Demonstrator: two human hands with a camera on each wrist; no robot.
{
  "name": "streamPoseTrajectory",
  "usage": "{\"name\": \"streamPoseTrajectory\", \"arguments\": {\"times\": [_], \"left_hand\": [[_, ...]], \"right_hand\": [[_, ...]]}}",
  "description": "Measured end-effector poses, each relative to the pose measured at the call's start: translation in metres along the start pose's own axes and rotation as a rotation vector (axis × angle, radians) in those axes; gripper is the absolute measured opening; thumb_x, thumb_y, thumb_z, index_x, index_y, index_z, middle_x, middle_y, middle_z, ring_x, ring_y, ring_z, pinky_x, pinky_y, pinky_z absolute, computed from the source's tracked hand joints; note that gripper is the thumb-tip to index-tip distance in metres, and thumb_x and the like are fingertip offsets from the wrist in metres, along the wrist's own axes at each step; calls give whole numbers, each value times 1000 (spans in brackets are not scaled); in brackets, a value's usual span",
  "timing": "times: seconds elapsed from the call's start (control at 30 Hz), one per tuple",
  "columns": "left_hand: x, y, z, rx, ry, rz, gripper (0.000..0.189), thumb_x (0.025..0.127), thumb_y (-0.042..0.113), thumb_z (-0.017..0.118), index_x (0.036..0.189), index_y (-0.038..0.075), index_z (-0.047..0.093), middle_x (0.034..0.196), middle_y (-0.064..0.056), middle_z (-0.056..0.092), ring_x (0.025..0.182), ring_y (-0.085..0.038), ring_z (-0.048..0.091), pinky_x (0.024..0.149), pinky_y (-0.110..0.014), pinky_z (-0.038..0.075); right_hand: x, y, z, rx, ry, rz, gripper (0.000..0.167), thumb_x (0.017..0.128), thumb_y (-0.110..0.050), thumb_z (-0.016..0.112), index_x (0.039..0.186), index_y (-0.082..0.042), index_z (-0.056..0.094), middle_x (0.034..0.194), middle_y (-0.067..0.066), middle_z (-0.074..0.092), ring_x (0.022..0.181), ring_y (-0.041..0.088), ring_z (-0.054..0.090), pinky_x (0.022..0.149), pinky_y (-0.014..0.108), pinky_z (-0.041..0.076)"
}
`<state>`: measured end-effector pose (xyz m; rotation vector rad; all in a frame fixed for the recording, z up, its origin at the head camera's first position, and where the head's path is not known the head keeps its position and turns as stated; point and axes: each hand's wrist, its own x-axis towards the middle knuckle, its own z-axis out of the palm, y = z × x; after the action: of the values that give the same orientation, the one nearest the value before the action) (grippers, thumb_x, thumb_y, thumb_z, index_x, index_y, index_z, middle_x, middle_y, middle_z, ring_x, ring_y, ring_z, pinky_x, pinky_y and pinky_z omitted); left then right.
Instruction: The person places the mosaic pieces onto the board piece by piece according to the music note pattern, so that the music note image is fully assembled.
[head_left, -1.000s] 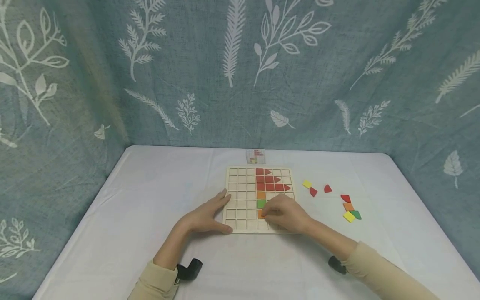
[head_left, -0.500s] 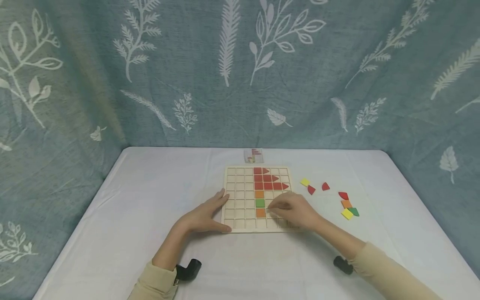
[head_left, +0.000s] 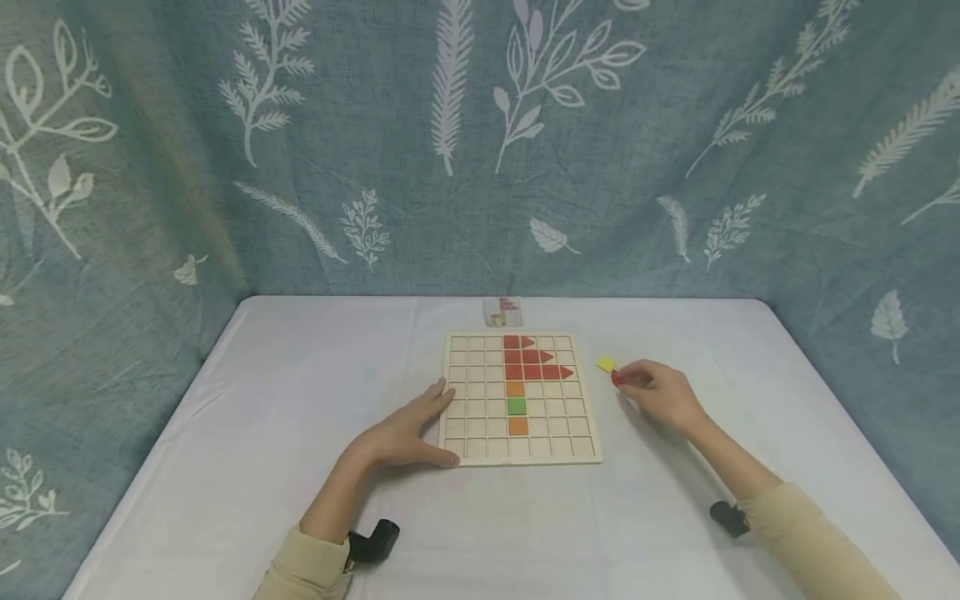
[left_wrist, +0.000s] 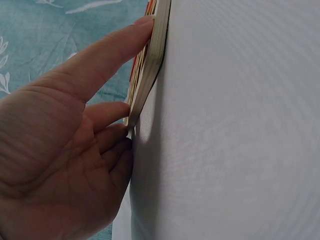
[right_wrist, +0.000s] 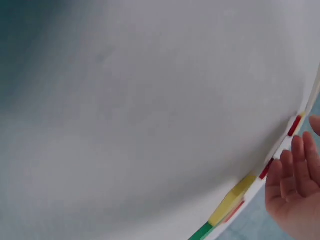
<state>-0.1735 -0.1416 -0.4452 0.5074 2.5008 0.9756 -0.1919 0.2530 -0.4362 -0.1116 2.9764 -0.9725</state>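
Observation:
My left hand (head_left: 405,429) steadies the wooden grid board (head_left: 475,408) at its left side, fingers extended along the edge and thumb on the near left corner. In the left wrist view the thumb reaches the board's rim (left_wrist: 152,65). Right of the board, thumb and forefinger of my right hand (head_left: 663,396) pinch a red fan-shaped tile (head_left: 617,377) low at the table. A yellow square tile (head_left: 606,364) lies just beyond it. On the board are three red pointed rows (head_left: 532,357), with an orange (head_left: 515,389), a green (head_left: 516,406) and another orange square (head_left: 518,426) below.
A small pattern card (head_left: 502,312) lies behind the board. My right hand hides further loose tiles in the head view; the right wrist view shows a red tile (right_wrist: 266,169), a yellow tile (right_wrist: 232,200) and a green tile (right_wrist: 202,231). A leaf-print curtain (head_left: 420,250) hangs behind the white table.
My right hand has left the lower orange square on the board and moved right to the red fan-shaped tile, gripping it. The left hand stays at the board's edge.

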Motion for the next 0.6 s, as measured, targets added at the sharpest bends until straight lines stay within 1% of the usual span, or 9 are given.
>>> {"name": "streamPoseTrajectory", "arguments": {"times": [0.1, 0.2, 0.33, 0.5, 0.6], "left_hand": [[-1, 1, 0, -1, 1, 2, 106, 71, 38, 85, 154, 6, 28, 162, -12, 11, 148, -33, 10, 117, -53, 15], [-1, 1, -1, -5, 5, 2, 106, 71, 38, 85, 154, 6, 28, 162, -13, 12, 148, -34, 11, 117, -54, 16], [-1, 2, -2, -11, 2, -5, 106, 71, 38, 85, 154, 6, 28, 162, -13, 12, 148, -34, 11, 117, -55, 15], [0, 2, -2, -12, -2, -1, 105, 72, 38, 85, 154, 6, 28, 162, -13, 11, 148, -34, 11, 117, -54, 15], [-1, 2, -3, -16, -2, 4, 105, 72, 37, 85, 153, 5, 28, 162, -13, 11, 148, -34, 10, 117, -54, 15]], "right_hand": [[3, 4, -4, -12, -5, 43, 28, 90, -13, 67, 114, 1, 65, 107, 17, 67, 95, 30, 62, 77, 41, 53], [6, 6, -4, -29, -9, 55, 29, 90, -15, 67, 114, 2, 65, 108, 19, 66, 98, 32, 61, 81, 44, 53], [10, 9, -2, -64, -15, 35, 27, 88, -17, 70, 109, 0, 67, 104, 17, 67, 95, 32, 62, 81, 45, 53], [12, 10, -3, -114, -25, 14, 23, 85, -24, 74, 94, -4, 69, 88, 8, 69, 83, 25, 62, 76, 43, 52], [12, 9, -5, -109, -25, -14, 24, 84, -26, 76, 94, -5, 69, 90, 7, 69, 85, 25, 62, 78, 44, 52]]}}
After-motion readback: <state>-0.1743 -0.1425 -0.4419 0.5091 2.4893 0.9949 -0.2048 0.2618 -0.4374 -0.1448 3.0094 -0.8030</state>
